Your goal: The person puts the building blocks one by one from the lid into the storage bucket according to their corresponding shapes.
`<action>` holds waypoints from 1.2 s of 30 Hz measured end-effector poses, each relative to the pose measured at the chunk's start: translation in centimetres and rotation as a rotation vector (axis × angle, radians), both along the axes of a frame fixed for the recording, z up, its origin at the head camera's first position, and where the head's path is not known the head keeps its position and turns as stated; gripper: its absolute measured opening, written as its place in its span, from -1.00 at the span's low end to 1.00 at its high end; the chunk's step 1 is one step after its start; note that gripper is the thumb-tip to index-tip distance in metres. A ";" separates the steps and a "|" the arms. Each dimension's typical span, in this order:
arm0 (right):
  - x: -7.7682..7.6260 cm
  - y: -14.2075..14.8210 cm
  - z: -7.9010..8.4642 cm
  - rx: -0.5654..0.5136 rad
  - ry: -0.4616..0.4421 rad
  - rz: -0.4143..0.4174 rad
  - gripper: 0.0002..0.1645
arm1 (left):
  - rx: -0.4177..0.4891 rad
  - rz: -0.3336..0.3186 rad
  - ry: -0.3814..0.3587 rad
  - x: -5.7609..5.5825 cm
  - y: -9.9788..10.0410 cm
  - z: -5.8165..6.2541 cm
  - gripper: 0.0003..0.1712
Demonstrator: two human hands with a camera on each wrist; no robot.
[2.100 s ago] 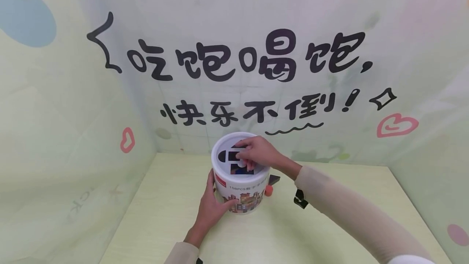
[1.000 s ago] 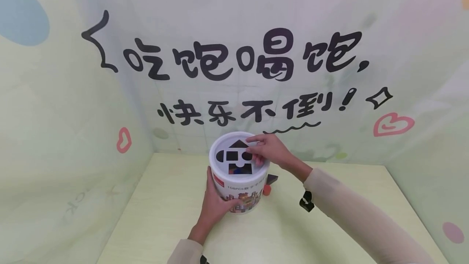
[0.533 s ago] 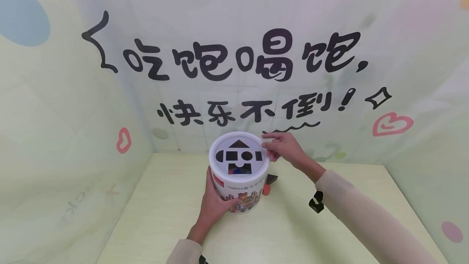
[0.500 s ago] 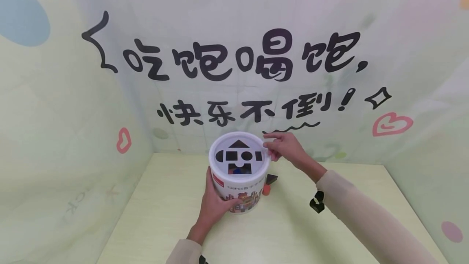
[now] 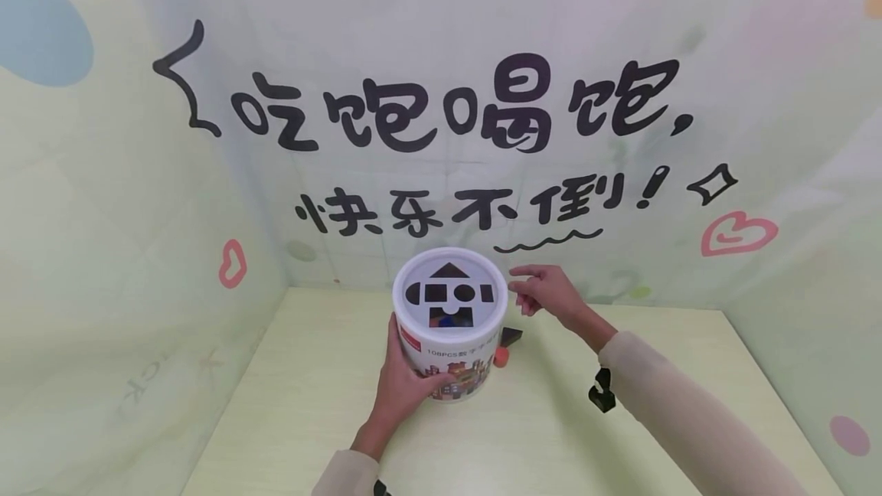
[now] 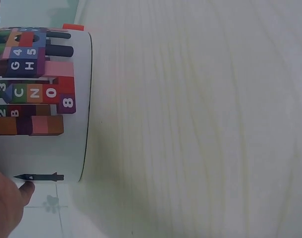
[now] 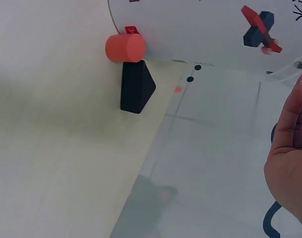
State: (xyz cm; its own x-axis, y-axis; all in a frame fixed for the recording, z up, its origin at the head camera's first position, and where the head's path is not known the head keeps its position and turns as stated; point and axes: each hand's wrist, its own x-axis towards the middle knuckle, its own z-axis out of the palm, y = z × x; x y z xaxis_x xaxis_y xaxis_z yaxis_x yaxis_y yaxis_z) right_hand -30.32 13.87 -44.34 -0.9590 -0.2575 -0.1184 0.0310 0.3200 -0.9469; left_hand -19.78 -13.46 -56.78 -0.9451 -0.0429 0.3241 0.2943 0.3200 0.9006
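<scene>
A white toy-block bucket (image 5: 451, 358) stands on the table, its lid (image 5: 437, 259) pierced with shaped holes; blue and orange bits show through the lowest hole. My left hand (image 5: 400, 385) grips the bucket's left side, thumb across the printed front. In the left wrist view, part of that left hand (image 6: 7, 203) lies against the printed wall. Just off the lid's right edge hovers my right hand (image 5: 551, 293), index finger extended and the others loosely bent. In the right wrist view, the right hand (image 7: 292, 144) is near a translucent fitting (image 7: 289, 72) on the bucket; contact is unclear.
Beside the bucket's right side lie a red cylinder block (image 7: 125, 48) and a dark triangular block (image 7: 137, 88), close together on the pale wooden table (image 5: 296, 404). Printed fabric walls (image 5: 441, 98) enclose the table at the back and both sides.
My right hand has moved from over the lid to its right, uncovering all the holes, then dropped slightly. The left hand keeps its hold; the bucket stays in place.
</scene>
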 end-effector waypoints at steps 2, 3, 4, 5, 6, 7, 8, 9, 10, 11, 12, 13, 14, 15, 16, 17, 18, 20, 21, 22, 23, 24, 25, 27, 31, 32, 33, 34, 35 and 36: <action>0.2 -0.1 -0.8 0.008 -0.012 -0.002 -0.51 | 0.005 0.000 -0.004 0.3 0.1 0.5 0.58; 0.3 -0.1 -1.1 0.011 -0.015 -0.004 -0.51 | 0.013 0.002 -0.004 0.5 0.2 0.9 0.58; 0.4 -0.2 -1.5 0.015 -0.022 -0.005 -0.52 | 0.019 0.002 -0.002 0.7 0.3 1.3 0.57; 0.5 -0.2 -1.9 0.018 -0.029 -0.005 -0.53 | 0.024 0.005 0.000 1.0 0.4 1.8 0.56; 0.6 -0.3 -2.3 0.022 -0.034 -0.005 -0.54 | 0.031 0.006 0.001 1.2 0.5 2.3 0.55; 0.7 -0.3 -2.6 0.025 -0.039 -0.003 -0.55 | 0.033 0.006 0.004 1.5 0.6 2.7 0.54; 0.9 -0.3 -3.0 0.028 -0.045 -0.001 -0.56 | 0.035 0.005 0.011 1.6 0.6 3.1 0.53; 1.0 -0.4 -3.3 0.031 -0.049 0.001 -0.56 | 0.031 0.007 0.014 1.7 0.7 3.3 0.53; 1.1 -0.4 -3.6 0.030 -0.055 0.001 -0.57 | 0.029 0.008 0.015 1.8 0.7 3.4 0.53; 1.2 -0.5 -3.8 0.030 -0.058 0.000 -0.58 | 0.029 0.007 0.015 1.8 0.7 3.3 0.53; 1.3 -0.5 -4.1 0.031 -0.060 0.000 -0.58 | 0.029 0.007 0.012 1.7 0.6 3.1 0.53; 1.4 -0.6 -4.3 0.032 -0.063 0.000 -0.58 | 0.024 0.007 0.007 1.5 0.6 2.8 0.54; 1.5 -0.6 -4.5 0.032 -0.064 -0.002 -0.58 | 0.019 0.007 0.002 1.3 0.5 2.4 0.54; 1.6 -0.7 -4.8 0.030 -0.065 -0.002 -0.58 | 0.015 0.007 -0.006 1.1 0.4 1.9 0.55; 1.6 -0.7 -5.1 0.031 -0.067 -0.001 -0.58 | 0.014 0.005 -0.014 0.9 0.3 1.5 0.55; 1.6 -0.7 -5.4 0.030 -0.071 0.000 -0.58 | 0.009 0.003 -0.019 0.7 0.2 1.1 0.56; 1.7 -0.7 -5.8 0.030 -0.074 0.001 -0.58 | 0.004 0.001 -0.024 0.5 0.1 0.8 0.57; 1.7 -0.8 -6.4 0.033 -0.079 0.004 -0.58 | 0.000 -0.007 -0.018 0.4 0.0 0.4 0.57; 1.8 -0.8 -6.7 0.034 -0.086 0.005 -0.59 | 0.003 -0.011 -0.014 0.3 0.0 0.3 0.57; 1.8 -0.8 -7.0 0.038 -0.090 0.006 -0.60 | 0.007 -0.015 -0.010 0.3 -0.1 0.2 0.57; 1.8 -0.8 -7.3 0.038 -0.096 0.005 -0.60 | 0.010 -0.018 -0.007 0.3 -0.1 0.2 0.57; 1.9 -0.8 -7.5 0.041 -0.101 0.005 -0.61 | 0.012 -0.021 -0.005 0.3 -0.1 0.2 0.57; 1.9 -0.8 -7.7 0.043 -0.105 0.006 -0.62 | 0.012 -0.022 -0.003 0.3 -0.1 0.2 0.57; 1.9 -0.8 -8.0 0.046 -0.114 0.005 -0.65 | 0.015 -0.022 -0.004 0.3 -0.1 0.1 0.57; 2.0 -0.8 -8.5 0.050 -0.111 0.010 -0.64 | 0.011 -0.006 -0.009 0.2 -0.1 0.1 0.57; 2.0 -0.8 -8.6 0.047 -0.112 0.010 -0.64 | 0.011 -0.001 -0.009 0.2 0.0 0.1 0.57; 2.1 -0.8 -8.7 0.044 -0.112 0.011 -0.63 | 0.011 0.005 -0.010 0.2 0.0 0.1 0.57; 2.1 -0.8 -8.8 0.040 -0.112 0.013 -0.63 | 0.014 0.011 -0.009 0.2 0.1 0.2 0.57; 2.1 -0.8 -8.9 0.036 -0.116 0.016 -0.62 | 0.019 0.013 -0.006 0.3 0.1 0.4 0.57; 2.2 -0.7 -9.0 0.034 -0.115 0.021 -0.62 | 0.020 0.016 0.002 0.5 0.2 0.8 0.57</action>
State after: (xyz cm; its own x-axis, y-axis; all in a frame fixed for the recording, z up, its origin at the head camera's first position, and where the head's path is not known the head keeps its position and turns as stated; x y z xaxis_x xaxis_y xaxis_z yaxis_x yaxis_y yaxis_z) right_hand -28.16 13.13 -53.35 -0.9331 -0.2711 -0.2361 0.1318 0.3531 -0.9262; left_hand -19.30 -13.24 -56.01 -0.9434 -0.0642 0.3252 0.2914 0.3069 0.9060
